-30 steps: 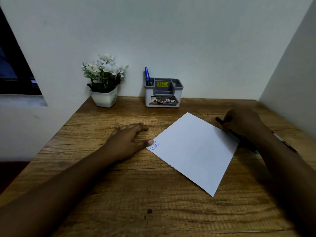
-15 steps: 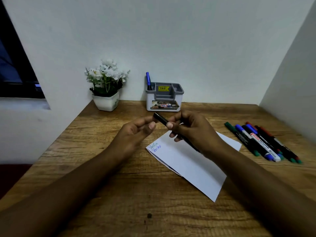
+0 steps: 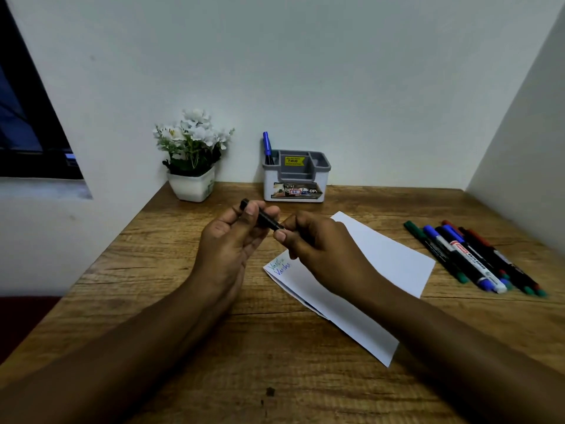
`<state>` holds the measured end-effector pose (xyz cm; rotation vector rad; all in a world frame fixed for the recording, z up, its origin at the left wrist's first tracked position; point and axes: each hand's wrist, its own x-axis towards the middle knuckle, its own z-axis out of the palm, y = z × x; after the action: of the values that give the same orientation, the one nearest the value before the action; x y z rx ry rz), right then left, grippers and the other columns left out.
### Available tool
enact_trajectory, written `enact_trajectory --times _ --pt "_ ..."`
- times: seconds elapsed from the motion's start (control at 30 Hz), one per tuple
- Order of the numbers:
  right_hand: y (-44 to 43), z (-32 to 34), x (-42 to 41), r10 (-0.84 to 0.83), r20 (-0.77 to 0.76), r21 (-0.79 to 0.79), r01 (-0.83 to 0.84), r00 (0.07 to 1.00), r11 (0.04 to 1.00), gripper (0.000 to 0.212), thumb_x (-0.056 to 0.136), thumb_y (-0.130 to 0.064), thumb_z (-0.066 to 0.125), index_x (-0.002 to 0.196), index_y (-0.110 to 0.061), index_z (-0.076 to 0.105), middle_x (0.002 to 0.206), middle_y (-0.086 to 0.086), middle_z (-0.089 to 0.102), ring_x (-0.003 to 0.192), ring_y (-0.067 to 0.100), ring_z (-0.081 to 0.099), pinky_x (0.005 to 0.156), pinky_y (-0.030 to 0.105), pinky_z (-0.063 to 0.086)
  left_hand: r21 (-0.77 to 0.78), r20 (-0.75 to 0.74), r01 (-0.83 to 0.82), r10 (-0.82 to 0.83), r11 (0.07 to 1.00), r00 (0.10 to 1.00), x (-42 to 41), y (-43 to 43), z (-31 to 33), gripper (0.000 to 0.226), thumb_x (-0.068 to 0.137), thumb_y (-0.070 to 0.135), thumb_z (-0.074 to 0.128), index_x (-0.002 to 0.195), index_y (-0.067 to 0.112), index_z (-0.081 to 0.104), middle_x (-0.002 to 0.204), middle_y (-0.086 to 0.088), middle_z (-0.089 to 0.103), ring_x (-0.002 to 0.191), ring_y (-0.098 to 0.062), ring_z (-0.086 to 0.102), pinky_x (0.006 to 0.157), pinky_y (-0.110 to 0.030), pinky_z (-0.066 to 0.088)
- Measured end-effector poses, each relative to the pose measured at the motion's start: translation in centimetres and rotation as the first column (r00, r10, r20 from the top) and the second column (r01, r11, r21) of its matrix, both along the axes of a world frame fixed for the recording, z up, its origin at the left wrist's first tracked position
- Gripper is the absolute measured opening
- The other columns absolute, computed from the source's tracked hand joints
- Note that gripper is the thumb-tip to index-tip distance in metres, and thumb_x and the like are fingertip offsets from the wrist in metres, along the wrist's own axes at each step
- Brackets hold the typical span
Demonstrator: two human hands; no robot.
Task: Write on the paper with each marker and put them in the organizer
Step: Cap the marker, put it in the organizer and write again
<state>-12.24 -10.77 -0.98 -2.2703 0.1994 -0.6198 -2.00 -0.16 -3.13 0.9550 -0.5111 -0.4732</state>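
Black marker (image 3: pixel 263 218) gripped at both ends, up off the wooden table (image 3: pixel 171 270): left hand (image 3: pixel 232 240) curled round the far end, right hand (image 3: pixel 318 249) pinching the near end. Beneath the right hand, white paper (image 3: pixel 385 255) lying flat, green and blue writing at its left corner. Right of the paper, row of markers (image 3: pixel 470 258). Against the back wall, grey-and-white organizer (image 3: pixel 296 182) with one blue marker (image 3: pixel 267 145) upright; potted white flowers (image 3: pixel 192 148) to its left.

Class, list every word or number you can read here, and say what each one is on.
"42": label on the organizer front.
"OP": same label, rest unclear.
Yellow sticker on the organizer: perhaps "49.00", too small to be sure.
Paper: two handwritten words, green and blue, unreadable.
Markers: print blurred.
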Motion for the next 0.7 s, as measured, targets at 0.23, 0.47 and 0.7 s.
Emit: enact_trajectory --times 0.23,0.47,0.7 --pt "-0.3 0.2 0.0 0.076 -0.035 0.067 -0.074 0.996 0.995 0.015 0.094 -0.029 0.053 0.082 -0.022 0.06 0.06 -0.011 0.053 0.052 -0.004 0.05 0.054 0.014 0.034 -0.019 -0.029 -0.086 0.085 0.996 0.996 0.1 -0.2 0.3 0.016 0.083 0.026 0.054 0.09 0.013 0.061 0.085 -0.002 0.074 0.086 -0.014 0.07 0.076 -0.024 0.056" --pt "-2.0 -0.3 -1.0 0.048 -0.114 0.307 -0.011 0.992 0.952 0.015 0.095 -0.026 0.052 0.097 -0.014 0.062 0.065 -0.003 0.059 0.042 0.005 0.043 0.038 0.017 0.033 -0.134 -0.209 -0.425 0.394 0.895 0.895 6.3 3.9 2.0 0.017 0.095 0.023 0.05 0.08 0.02 0.058 0.079 0.004 0.07 0.086 -0.013 0.069 0.085 -0.03 0.054" --pt "-3.8 0.3 -1.3 0.042 0.079 0.562 -0.079 0.996 0.824 0.025 0.098 -0.009 0.044 0.117 -0.024 0.049 0.092 0.005 0.059 0.06 0.013 0.063 0.044 0.024 0.048 0.267 0.263 -0.185 0.113 0.946 0.958 3.4 1.6 0.4 0.014 0.094 0.016 0.049 0.1 0.015 0.062 0.079 0.003 0.07 0.076 -0.011 0.066 0.072 -0.025 0.053"
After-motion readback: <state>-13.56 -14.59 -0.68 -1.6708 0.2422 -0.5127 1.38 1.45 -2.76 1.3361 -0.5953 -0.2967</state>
